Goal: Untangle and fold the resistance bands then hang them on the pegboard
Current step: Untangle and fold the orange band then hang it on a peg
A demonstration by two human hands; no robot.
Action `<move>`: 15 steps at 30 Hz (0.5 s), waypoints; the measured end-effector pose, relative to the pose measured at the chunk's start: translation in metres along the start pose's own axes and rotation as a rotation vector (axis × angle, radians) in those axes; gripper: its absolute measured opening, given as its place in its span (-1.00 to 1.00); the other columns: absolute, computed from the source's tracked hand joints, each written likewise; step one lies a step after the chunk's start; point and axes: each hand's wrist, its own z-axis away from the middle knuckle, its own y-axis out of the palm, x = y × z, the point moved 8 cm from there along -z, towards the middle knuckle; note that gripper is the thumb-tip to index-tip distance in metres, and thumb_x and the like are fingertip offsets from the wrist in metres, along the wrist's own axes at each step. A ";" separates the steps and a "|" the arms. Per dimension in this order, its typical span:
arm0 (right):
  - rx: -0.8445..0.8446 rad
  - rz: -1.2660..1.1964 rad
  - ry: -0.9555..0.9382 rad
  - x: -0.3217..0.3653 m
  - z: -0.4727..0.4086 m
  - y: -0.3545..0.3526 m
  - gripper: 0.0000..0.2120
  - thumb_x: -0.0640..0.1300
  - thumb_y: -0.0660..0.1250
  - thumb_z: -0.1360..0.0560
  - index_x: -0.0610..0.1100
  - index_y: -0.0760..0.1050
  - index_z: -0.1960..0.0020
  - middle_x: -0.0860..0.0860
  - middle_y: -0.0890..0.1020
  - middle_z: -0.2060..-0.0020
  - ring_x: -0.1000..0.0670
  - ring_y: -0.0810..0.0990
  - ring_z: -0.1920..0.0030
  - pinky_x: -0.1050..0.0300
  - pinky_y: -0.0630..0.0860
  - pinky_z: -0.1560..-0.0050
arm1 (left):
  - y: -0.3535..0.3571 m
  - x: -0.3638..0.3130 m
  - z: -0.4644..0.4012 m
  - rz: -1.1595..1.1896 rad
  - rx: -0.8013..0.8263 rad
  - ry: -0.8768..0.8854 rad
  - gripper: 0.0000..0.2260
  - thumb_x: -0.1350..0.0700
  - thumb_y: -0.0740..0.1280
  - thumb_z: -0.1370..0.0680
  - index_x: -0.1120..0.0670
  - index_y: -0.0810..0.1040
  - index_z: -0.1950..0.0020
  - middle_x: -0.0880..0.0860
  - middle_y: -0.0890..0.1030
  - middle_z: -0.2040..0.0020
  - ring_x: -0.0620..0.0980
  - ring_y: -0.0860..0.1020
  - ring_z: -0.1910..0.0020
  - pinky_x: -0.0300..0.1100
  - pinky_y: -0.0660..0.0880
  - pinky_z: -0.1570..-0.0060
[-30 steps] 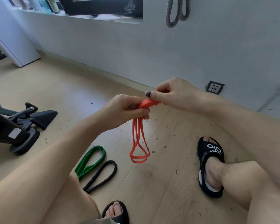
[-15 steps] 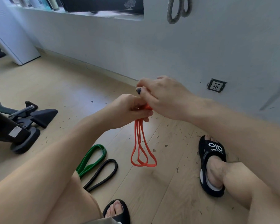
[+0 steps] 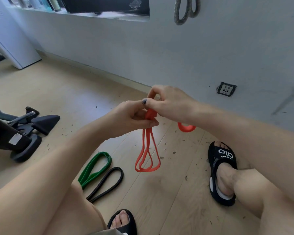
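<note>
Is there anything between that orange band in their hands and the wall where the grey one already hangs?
Nothing visible blocks it. Both the left hand and right hand grip the orange rubber resistance band, and only open air lies between it and the grey looped band hanging on the wall above.

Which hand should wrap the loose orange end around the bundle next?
Right, probably. The right hand already holds the free loop of the orange band beside the bundle top, while the left hand grips the gathered strands and is better kept as the anchor.
</note>
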 end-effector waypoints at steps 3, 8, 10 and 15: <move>-0.045 -0.060 -0.028 0.000 0.001 -0.009 -0.82 0.09 0.33 -0.60 -0.01 0.54 -0.05 0.07 0.63 0.23 0.06 0.60 0.19 0.07 0.49 0.17 | 0.001 -0.003 0.002 0.040 0.011 0.023 -0.85 0.22 0.42 -0.58 0.07 0.63 -0.13 0.03 0.76 -0.05 -0.02 0.71 -0.11 -0.07 0.60 -0.24; -0.072 -0.275 -0.047 0.000 0.001 -0.018 -0.82 0.01 0.36 -0.61 -0.10 0.54 -0.04 0.05 0.53 0.43 0.12 0.42 0.50 0.19 0.35 0.46 | 0.005 -0.008 0.001 0.031 0.012 0.059 -0.86 0.19 0.39 -0.61 0.17 0.65 -0.15 0.06 0.74 -0.06 -0.04 0.70 -0.14 -0.10 0.58 -0.27; -0.070 -0.358 -0.045 -0.002 0.000 -0.022 -0.81 0.00 0.34 -0.62 -0.14 0.53 -0.06 0.04 0.49 0.45 0.13 0.37 0.54 0.20 0.32 0.51 | 0.006 -0.007 0.000 0.040 0.002 0.057 -0.86 0.21 0.41 -0.60 0.20 0.65 -0.13 0.08 0.75 -0.03 -0.01 0.71 -0.10 -0.09 0.59 -0.25; -0.074 -0.399 -0.027 -0.016 -0.002 -0.036 -0.77 0.01 0.34 -0.63 -0.18 0.53 -0.04 0.00 0.46 0.45 0.07 0.32 0.53 0.14 0.29 0.49 | 0.002 -0.011 -0.002 0.011 -0.045 0.091 -0.91 0.19 0.44 -0.59 0.20 0.63 -0.04 0.13 0.70 0.11 0.06 0.72 0.06 -0.08 0.64 -0.09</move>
